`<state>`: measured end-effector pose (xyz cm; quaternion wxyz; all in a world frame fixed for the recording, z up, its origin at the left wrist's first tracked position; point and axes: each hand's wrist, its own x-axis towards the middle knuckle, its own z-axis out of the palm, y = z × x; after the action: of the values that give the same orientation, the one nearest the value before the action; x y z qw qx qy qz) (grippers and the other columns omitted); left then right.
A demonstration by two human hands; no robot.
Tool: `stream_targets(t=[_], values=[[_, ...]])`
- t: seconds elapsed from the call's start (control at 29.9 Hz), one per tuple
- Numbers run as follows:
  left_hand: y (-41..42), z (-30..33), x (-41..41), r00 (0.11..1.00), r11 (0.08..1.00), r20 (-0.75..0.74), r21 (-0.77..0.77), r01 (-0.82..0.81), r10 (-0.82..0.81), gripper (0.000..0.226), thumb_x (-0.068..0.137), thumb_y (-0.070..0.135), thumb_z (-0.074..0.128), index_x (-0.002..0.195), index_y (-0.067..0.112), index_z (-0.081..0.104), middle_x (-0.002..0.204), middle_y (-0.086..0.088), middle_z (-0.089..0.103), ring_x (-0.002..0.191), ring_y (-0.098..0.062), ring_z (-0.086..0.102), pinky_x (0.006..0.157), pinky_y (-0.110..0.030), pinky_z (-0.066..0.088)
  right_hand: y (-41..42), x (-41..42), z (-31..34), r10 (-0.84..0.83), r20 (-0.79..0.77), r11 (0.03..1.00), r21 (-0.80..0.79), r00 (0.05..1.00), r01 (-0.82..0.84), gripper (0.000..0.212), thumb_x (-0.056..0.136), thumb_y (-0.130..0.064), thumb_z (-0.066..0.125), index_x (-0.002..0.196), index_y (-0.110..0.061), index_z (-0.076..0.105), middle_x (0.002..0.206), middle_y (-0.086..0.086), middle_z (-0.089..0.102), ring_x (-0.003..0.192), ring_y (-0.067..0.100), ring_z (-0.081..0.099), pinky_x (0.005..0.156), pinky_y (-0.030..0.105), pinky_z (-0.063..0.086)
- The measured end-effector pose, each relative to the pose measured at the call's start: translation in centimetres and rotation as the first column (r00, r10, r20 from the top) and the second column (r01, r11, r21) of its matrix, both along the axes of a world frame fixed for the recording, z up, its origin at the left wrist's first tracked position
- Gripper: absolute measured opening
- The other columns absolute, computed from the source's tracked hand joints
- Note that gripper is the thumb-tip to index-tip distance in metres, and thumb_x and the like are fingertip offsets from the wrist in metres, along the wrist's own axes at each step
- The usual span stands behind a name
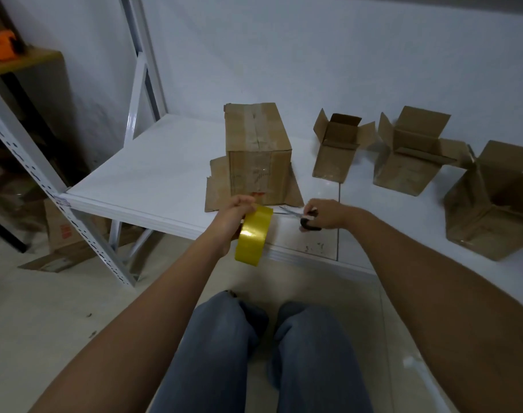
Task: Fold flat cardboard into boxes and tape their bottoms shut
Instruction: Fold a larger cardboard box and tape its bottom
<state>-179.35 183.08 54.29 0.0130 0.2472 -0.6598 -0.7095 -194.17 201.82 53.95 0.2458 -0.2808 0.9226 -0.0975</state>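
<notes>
A: Where is the tape (254,236) being held?

B: Just before the box (257,153), gripped by the left hand (235,210).

A: And the scissors (302,217)?

B: Being grasped by the right hand (325,214), blades pointing toward the tape.

No text can be read with certainty. The taped box (258,153) carries a small red mark low on its near face, too blurred to make out. Left of it, below the shelf (153,186), a leaning cardboard sheet (65,234) shows illegible red print.
</notes>
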Motion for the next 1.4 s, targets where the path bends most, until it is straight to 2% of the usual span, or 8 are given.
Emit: stream_targets(t=[0.13,0.23,0.37,0.5,0.77,1.07,1.27,1.4], values=[[0.9,0.0,0.4,1.0,1.0,-0.027,-0.017,-0.007,0.007,0.017,0.095,0.014,0.051,0.109,0.023,0.056,0.101,-0.005,0.054,0.084,-0.019,0.054,0.065,-0.028,0.045,3.7,1.5,-4.7,-0.155,-0.2,0.987,0.008,0.967,0.16,0.061,0.088,-0.04,0.062,0.136,-0.01,0.04,0.129,0.019,0.045,0.119,0.033,0.04,0.088,0.031,0.035],[1.9,0.3,0.8,0.999,1.0,-0.038,-0.023,-0.007,0.006,0.017,0.096,0.013,0.051,0.11,0.022,0.055,0.094,-0.004,0.055,0.078,-0.019,0.055,0.063,-0.027,0.045,5.3,2.4,-5.9,-0.263,-0.123,0.96,-0.136,0.957,0.246,0.059,0.086,-0.038,0.066,0.132,-0.007,0.044,0.126,0.016,0.046,0.115,0.032,0.046,0.087,0.034,0.04],[3.4,0.5,1.9,0.999,1.0,-0.035,-0.019,-0.001,0.001,0.019,0.097,0.013,0.051,0.112,0.022,0.057,0.091,-0.004,0.056,0.074,-0.02,0.057,0.061,-0.027,0.046,4.9,4.4,-4.4,-0.325,-0.101,0.86,-0.445,0.94,0.249,0.015,0.09,-0.029,0.061,0.095,-0.015,0.062,0.095,0.006,0.056,0.088,0.02,0.055,0.073,0.027,0.039],[4.6,1.1,3.5,0.997,0.997,-0.016,-0.042,0.069,-0.069,0.019,0.095,0.012,0.052,0.109,0.025,0.058,0.09,-0.003,0.057,0.075,-0.022,0.057,0.066,-0.029,0.048,2.2,9.0,-0.4,-0.225,0.104,0.686,-0.69,0.969,0.233,0.026,0.092,-0.029,0.06,0.113,-0.015,0.065,0.105,-0.007,0.061,0.097,0.007,0.056,0.082,0.018,0.041],[5.4,2.6,7.0,0.957,0.948,-0.059,-0.169,0.27,-0.283,0.036,0.086,0.008,0.064,0.114,0.028,0.055,0.093,-0.014,0.062,0.083,-0.023,0.059,0.072,-0.031,0.051,1.9,12.7,2.2,-0.225,0.065,0.597,-0.779,0.972,0.191,0.005,0.084,-0.011,0.07,0.088,-0.01,0.07,0.088,0.001,0.065,0.076,0.009,0.055,0.071,0.02,0.044],[7.7,2.9,7.9,0.984,0.99,-0.165,-0.134,0.046,-0.068,0.074,0.082,0.0,0.068,0.139,0.035,0.038,0.089,-0.016,0.065,0.09,-0.024,0.061,0.077,-0.036,0.052,3.4,16.2,3.2,-0.284,-0.335,0.586,-0.802,0.898,-0.113,0.005,0.085,-0.011,0.067,0.082,-0.01,0.07,0.082,-0.003,0.066,0.077,0.003,0.049,0.066,0.014,0.038],[9.2,2.8,7.2,0.977,0.99,-0.213,-0.137,-0.025,-0.005,0.074,0.078,0.003,0.073,0.139,0.03,0.041,0.08,-0.006,0.067,0.096,-0.025,0.063,0.097,-0.05,0.047,3.6,16.2,4.1,-0.545,-0.063,0.433,-0.875,0.836,0.216,0.009,0.089,-0.021,0.064,0.086,-0.015,0.069,0.083,-0.001,0.068,0.079,0.012,0.061,0.066,0.022,0.047],[10.2,2.7,6.3,0.96,0.965,-0.275,-0.23,-0.123,0.057,0.069,0.076,0.009,0.076,0.131,0.037,0.046,0.114,-0.008,0.064,0.099,-0.022,0.062,0.094,-0.05,0.049,2.8,16.0,4.1,-0.652,-0.066,0.522,-0.762,0.755,0.384,0.012,0.09,-0.036,0.06,0.096,-0.026,0.066,0.092,-0.001,0.067,0.09,0.022,0.063,0.061,0.022,0.043]])
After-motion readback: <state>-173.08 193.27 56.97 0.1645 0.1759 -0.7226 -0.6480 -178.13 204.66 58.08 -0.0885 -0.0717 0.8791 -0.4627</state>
